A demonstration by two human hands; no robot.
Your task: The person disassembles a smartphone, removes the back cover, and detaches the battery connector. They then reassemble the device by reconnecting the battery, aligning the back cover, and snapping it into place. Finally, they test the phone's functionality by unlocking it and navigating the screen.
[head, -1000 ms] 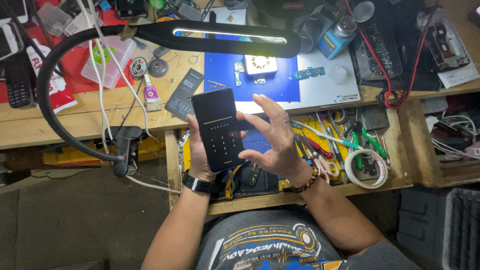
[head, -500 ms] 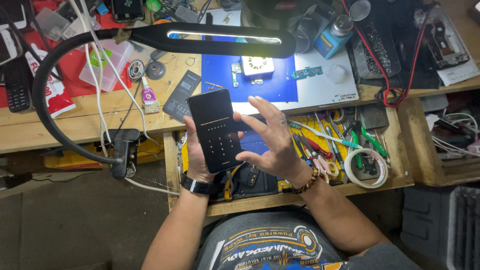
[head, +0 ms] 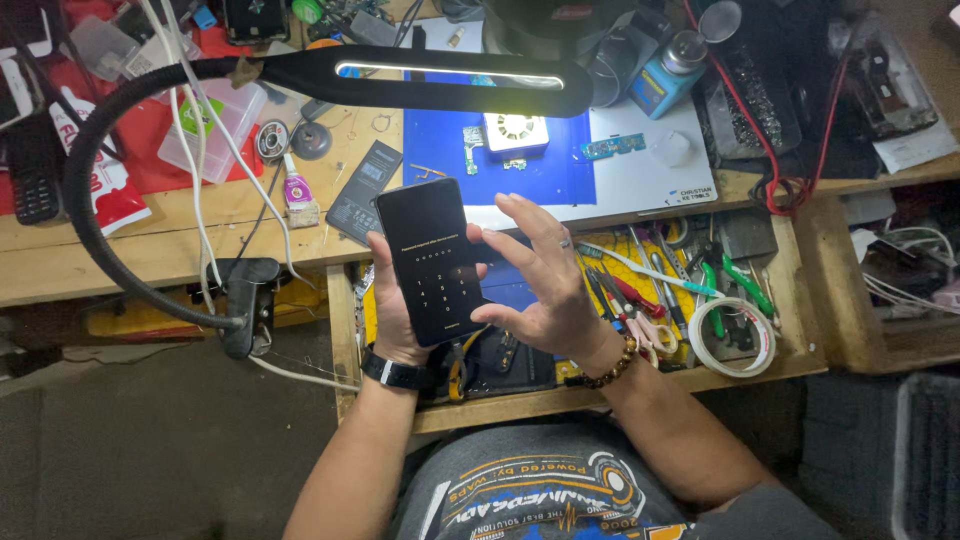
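head view: a black smartphone (head: 433,262) held upright over an open tool drawer (head: 760,370), its screen showing a number keypad.

since half a second ago the phone has barely shifted, and the right hand (head: 545,285) has stayed beside its right edge. the left hand (head: 395,305) is cupped behind the phone, fingers wrapped round its left edge, a black watch on the wrist. the right hand's fingers are spread and loosely curled, thumb tip touching the phone's lower right edge; a bead bracelet sits on that wrist. on the bench lie a red package (head: 105,180) at left, a small glue tube (head: 298,192), a dark flat battery (head: 365,190) and a blue mat (head: 545,170) under the lit lamp bar (head: 450,80).
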